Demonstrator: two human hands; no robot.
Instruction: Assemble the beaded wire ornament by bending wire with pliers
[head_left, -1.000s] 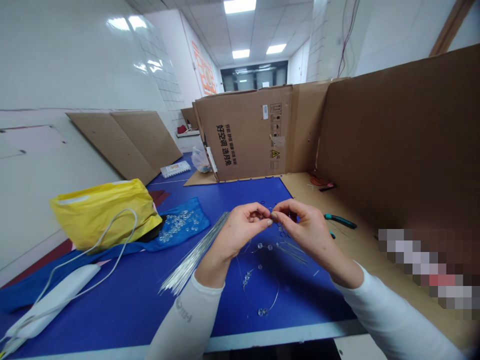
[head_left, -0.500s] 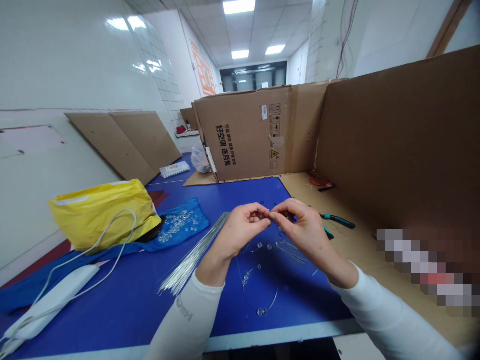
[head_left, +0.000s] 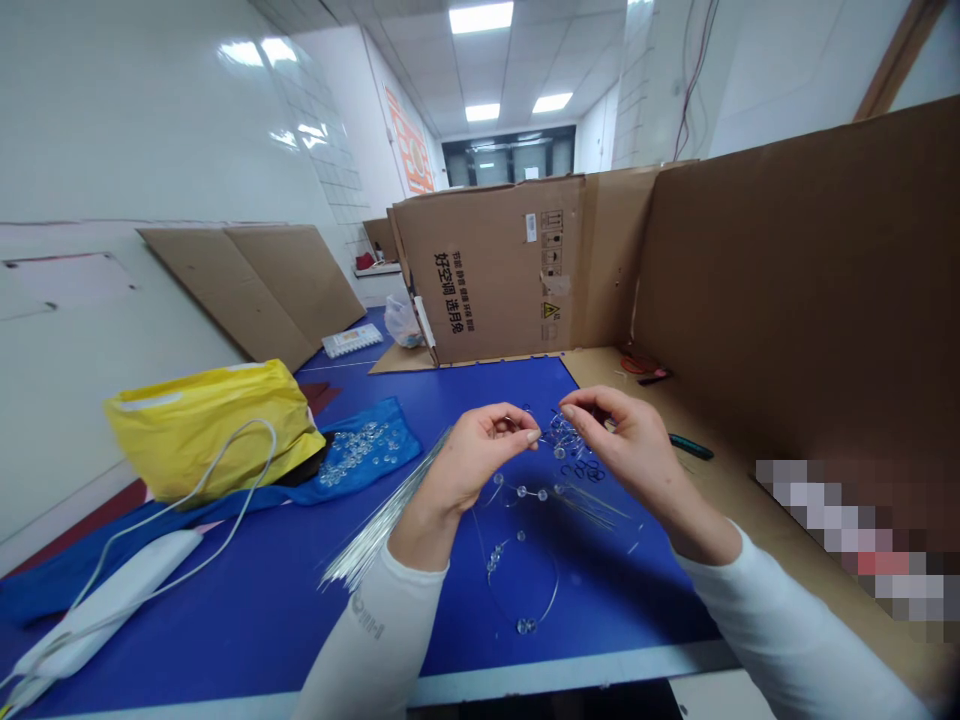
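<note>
My left hand (head_left: 487, 450) is closed in a pinch, with a tiny part at its fingertips too small to name. To its right, my right hand (head_left: 626, 435) has thumb and forefinger together; whatever they hold, if anything, I cannot make out. A pile of small wire rings (head_left: 585, 470) lies on the table behind and between the hands. Below them is a thin wire loop strung with clear beads (head_left: 526, 626), and a short wire with beads (head_left: 532, 493) is nearer the fingers. Several loose straight wires (head_left: 600, 505) rest under my right hand.
A bundle of silvery wires (head_left: 382, 520) lies left of my left forearm. Farther left are clear beads on a blue cloth (head_left: 405, 440), a yellow bag (head_left: 217, 430) and a white power strip (head_left: 112, 600). Dark green plier handles (head_left: 690, 447) show at right, before cardboard walls (head_left: 495, 270).
My hands were touching at the fingertips; my right hand has moved away to the right and slightly up. The ring pile now shows between them. My left hand stays nearly in place.
</note>
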